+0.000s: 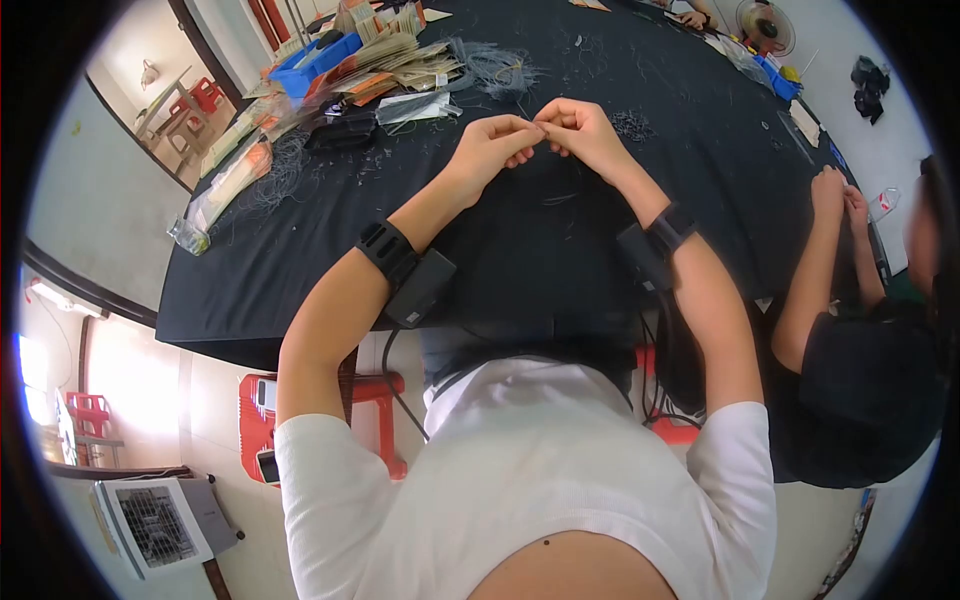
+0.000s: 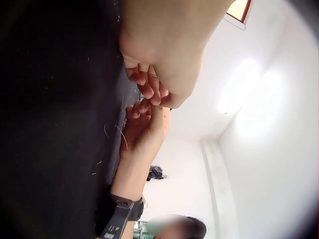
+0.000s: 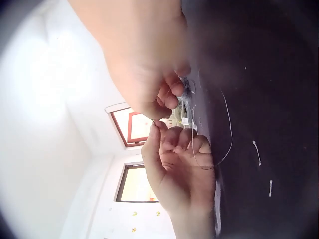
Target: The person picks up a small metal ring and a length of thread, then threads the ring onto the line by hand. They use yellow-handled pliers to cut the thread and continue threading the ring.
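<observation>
In the head view my left hand [image 1: 488, 152] and right hand [image 1: 590, 142] meet above the black-covered table [image 1: 500, 265], each with thumb and forefinger pinched together. Between the touching fingertips sits a tiny dark piece [image 3: 153, 121], mostly hidden by the fingers; I cannot tell what it is. A thin, clear line [image 3: 231, 122] hangs in a loose loop by the hands in the right wrist view. Seen from the left wrist, the other fingers of both hands curl loosely beneath the pinch.
Stacks of cards [image 1: 405, 62], a blue bin [image 1: 315, 65] and tangled clear line [image 1: 500, 68] lie at the back left. A small dark heap [image 1: 632, 125] is beyond my right hand. Another person's hands [image 1: 838, 195] are at the right. Short white bits [image 3: 256, 153] dot the cloth.
</observation>
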The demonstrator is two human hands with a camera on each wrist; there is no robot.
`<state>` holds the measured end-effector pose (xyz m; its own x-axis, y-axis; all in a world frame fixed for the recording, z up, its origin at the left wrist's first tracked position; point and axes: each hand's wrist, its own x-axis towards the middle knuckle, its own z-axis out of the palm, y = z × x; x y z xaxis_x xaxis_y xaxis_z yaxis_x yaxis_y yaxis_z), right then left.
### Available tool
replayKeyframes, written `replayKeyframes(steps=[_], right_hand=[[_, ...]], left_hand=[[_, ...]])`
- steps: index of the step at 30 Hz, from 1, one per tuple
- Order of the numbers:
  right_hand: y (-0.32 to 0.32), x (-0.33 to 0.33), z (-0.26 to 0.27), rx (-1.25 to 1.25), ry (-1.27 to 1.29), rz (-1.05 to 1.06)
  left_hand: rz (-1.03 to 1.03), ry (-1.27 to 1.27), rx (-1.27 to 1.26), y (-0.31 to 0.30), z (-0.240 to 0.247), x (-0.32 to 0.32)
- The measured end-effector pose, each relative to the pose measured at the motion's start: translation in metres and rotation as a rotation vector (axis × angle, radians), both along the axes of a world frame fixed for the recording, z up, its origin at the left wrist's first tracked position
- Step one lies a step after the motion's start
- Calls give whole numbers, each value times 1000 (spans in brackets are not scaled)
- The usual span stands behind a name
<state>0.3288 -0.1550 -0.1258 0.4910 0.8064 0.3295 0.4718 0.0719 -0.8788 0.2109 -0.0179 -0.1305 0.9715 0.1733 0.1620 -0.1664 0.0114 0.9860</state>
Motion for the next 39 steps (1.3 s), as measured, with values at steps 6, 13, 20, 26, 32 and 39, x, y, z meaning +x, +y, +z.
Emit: replayKeyframes(steps=[6,13,20,26,32,39], right_hand=[[-3,-6,4,15,-4,-31],[-4,11,-5,97,-66,-82],[-15,-2,1,143,-47,-58],[-18,-18,6,114,-43,5],[-16,-22,4,105,-33,15],[-16,-25,4,94,-23,32]], left_hand=[[3,-5,-65,-1,-2,-2],[58,-29,98,-1,-1,-5],[131,-108,218,7,-2,-5],[71,-130,255,5,-1,-6],[140,-114,173,5,2,-7],[150,-92,178,2,6,-11]])
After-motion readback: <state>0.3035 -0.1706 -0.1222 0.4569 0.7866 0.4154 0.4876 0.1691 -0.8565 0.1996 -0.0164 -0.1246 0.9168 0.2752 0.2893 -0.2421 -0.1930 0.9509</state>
